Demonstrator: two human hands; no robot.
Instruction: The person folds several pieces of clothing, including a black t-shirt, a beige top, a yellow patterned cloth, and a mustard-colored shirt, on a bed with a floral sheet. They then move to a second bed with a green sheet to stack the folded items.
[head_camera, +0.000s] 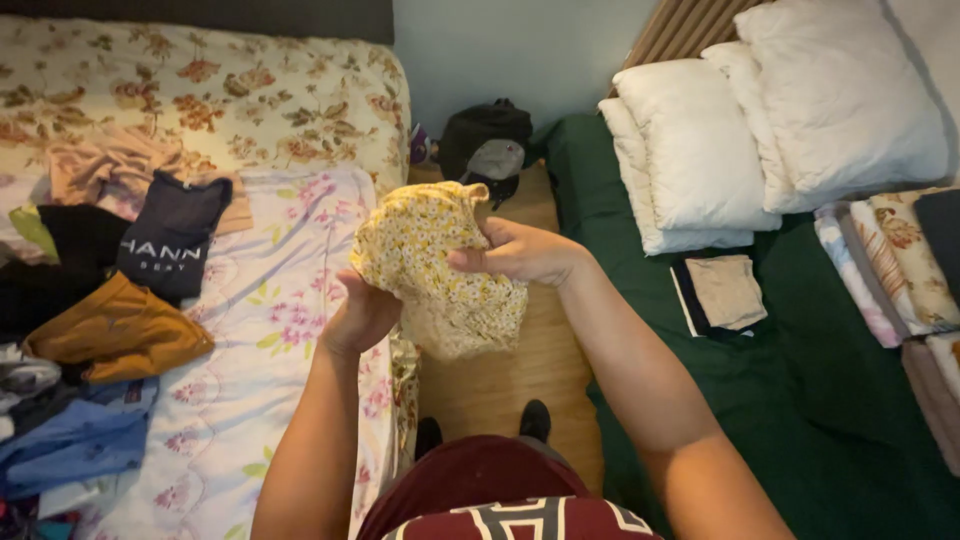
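1. Cloth (440, 265), yellow with small white flowers, bunched up, held in the air between both hands, above the wood floor (510, 370) in the gap between two beds.
2. Left hand (362, 315) grips the cloth's lower left part from below, fingers closed into the fabric.
3. Right hand (520, 250) pinches the cloth's right side, fingers and thumb closed on a fold.
4. Left bed (290, 290) has a floral sheet; pile of clothes (110, 330) lies on its left part: dark shirt, mustard piece, blue piece, pink piece.
5. Right bed (800, 380) has a green cover; white pillows (780, 130) stacked at its head.
6. Folded beige cloth (727, 292) lies on the green cover just below the pillows.
7. Folded stack (900, 270) of patterned linens sits at the right edge.
8. Black backpack (487, 145) stands on the floor by the wall, beyond the cloth.
9. Dark socks (535, 420) visible on the floor below the hands.
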